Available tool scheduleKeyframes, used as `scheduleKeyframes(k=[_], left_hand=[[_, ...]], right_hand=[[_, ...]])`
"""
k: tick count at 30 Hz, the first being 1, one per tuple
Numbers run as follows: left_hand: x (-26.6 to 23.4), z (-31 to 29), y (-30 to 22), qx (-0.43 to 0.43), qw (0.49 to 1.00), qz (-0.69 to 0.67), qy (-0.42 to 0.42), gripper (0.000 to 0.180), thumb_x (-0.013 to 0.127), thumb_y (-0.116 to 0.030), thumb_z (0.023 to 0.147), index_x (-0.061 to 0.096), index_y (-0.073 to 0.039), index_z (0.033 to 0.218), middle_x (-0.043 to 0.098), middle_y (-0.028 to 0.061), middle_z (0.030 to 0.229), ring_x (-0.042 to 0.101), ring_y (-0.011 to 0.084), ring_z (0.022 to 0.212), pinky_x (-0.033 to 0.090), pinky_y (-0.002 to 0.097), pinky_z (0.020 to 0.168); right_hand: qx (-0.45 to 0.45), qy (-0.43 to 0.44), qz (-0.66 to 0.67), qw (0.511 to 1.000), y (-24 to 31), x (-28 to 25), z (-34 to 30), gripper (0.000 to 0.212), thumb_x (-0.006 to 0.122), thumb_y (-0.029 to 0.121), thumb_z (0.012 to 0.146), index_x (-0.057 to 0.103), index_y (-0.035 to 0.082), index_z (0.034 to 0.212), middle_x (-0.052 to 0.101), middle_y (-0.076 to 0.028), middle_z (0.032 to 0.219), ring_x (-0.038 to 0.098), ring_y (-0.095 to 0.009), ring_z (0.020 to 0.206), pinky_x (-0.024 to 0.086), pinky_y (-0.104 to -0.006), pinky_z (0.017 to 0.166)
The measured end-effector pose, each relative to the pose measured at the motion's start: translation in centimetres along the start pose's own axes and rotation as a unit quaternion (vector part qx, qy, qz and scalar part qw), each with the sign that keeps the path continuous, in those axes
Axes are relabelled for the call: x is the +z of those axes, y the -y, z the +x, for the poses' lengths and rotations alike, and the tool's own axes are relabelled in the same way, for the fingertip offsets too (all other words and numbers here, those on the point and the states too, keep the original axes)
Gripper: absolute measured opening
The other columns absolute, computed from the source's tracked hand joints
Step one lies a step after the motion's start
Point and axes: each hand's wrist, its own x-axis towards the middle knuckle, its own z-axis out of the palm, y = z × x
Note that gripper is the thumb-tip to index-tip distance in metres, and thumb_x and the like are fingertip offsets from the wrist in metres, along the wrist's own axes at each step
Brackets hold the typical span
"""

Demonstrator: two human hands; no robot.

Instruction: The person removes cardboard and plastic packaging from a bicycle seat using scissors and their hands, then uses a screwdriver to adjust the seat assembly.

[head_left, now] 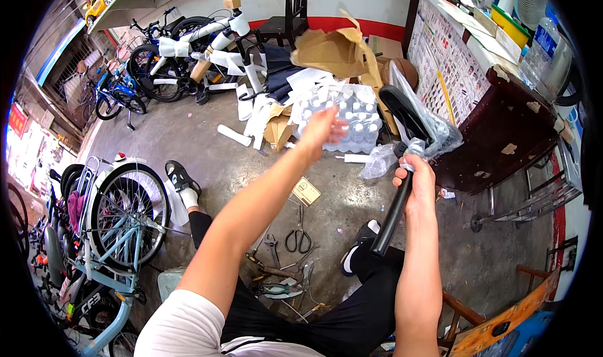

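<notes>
My right hand [419, 180] is closed around a bicycle saddle [405, 112] on a long black seat post [394, 216]. The saddle end points up and away, partly covered by a clear plastic bag [440, 136]; the bare post slants down toward my knee. Stretched far forward, my left hand [323, 129] has its fingers extended and slightly blurred, with nothing seen in them. In the picture it overlaps a shrink-wrapped pack of water bottles [361, 145]; whether it touches the pack I cannot tell.
Scissors [298, 239], an adjustable wrench [272, 250] and pliers [276, 289] lie between my feet near a small cardboard box [306, 192]. A light-blue bicycle [129, 219] stands left. Ahead are a partly wrapped white bicycle [207, 37] and torn cardboard [330, 52]. A dark counter [502, 124] stands right.
</notes>
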Motion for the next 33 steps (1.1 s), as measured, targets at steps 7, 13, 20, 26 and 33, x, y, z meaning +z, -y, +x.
scheduleKeyframes(k=[7, 13, 20, 26, 33], left_hand=[[2.2, -16.6, 8.4, -0.107, 0.974, -0.106, 0.167, 0.055, 0.048, -0.05, 0.106, 0.055, -0.005, 0.137, 0.07, 0.0098, 0.111, 0.068, 0.0166, 0.09, 0.055, 0.0317, 0.075], [3.9, -24.1, 5.5, -0.061, 0.979, -0.148, 0.13, 0.046, 0.052, -0.043, 0.107, 0.056, -0.002, 0.128, 0.066, 0.0064, 0.097, 0.064, 0.0123, 0.08, 0.051, 0.0269, 0.067], [0.7, -25.8, 6.0, -0.004, 0.994, -0.073, -0.076, 0.027, 0.069, -0.03, 0.099, 0.059, -0.006, 0.105, 0.048, -0.0047, 0.066, 0.041, 0.0051, 0.05, 0.033, 0.0231, 0.044], [-5.4, -28.8, 5.9, 0.002, 0.989, -0.084, -0.122, 0.028, 0.074, -0.029, 0.096, 0.057, -0.008, 0.095, 0.048, -0.0052, 0.063, 0.039, 0.0047, 0.045, 0.031, 0.0243, 0.04], [-5.2, -30.7, 6.6, -0.052, 0.992, -0.074, -0.09, 0.029, 0.072, -0.029, 0.097, 0.055, -0.006, 0.094, 0.049, -0.0031, 0.065, 0.038, 0.0048, 0.047, 0.031, 0.0231, 0.04]], right_hand=[[-0.066, 0.041, -0.093, 0.993, -1.3, 2.5, -1.5, 0.013, 0.061, 0.011, 0.092, 0.053, 0.008, 0.102, 0.054, -0.002, 0.083, 0.053, -0.01, 0.056, 0.043, -0.0267, 0.044], [-0.181, 0.14, -0.182, 0.956, -4.9, 5.7, -2.6, 0.025, 0.061, 0.015, 0.097, 0.047, 0.004, 0.115, 0.056, -0.004, 0.08, 0.054, -0.01, 0.052, 0.044, -0.0265, 0.042], [-0.112, 0.315, -0.312, 0.89, -11.0, 7.6, -6.6, 0.037, 0.072, 0.024, 0.091, 0.053, 0.0, 0.113, 0.064, -0.008, 0.093, 0.063, -0.015, 0.082, 0.052, -0.0324, 0.072], [0.001, 0.456, -0.428, 0.78, -10.2, 8.5, -7.3, 0.05, 0.061, 0.043, 0.101, 0.062, 0.002, 0.128, 0.068, -0.006, 0.118, 0.06, -0.014, 0.109, 0.046, -0.0311, 0.094], [0.104, 0.372, -0.241, 0.891, -12.0, 10.1, -6.1, 0.045, 0.06, 0.049, 0.1, 0.064, 0.005, 0.111, 0.073, -0.01, 0.106, 0.069, -0.019, 0.093, 0.051, -0.0301, 0.089]])
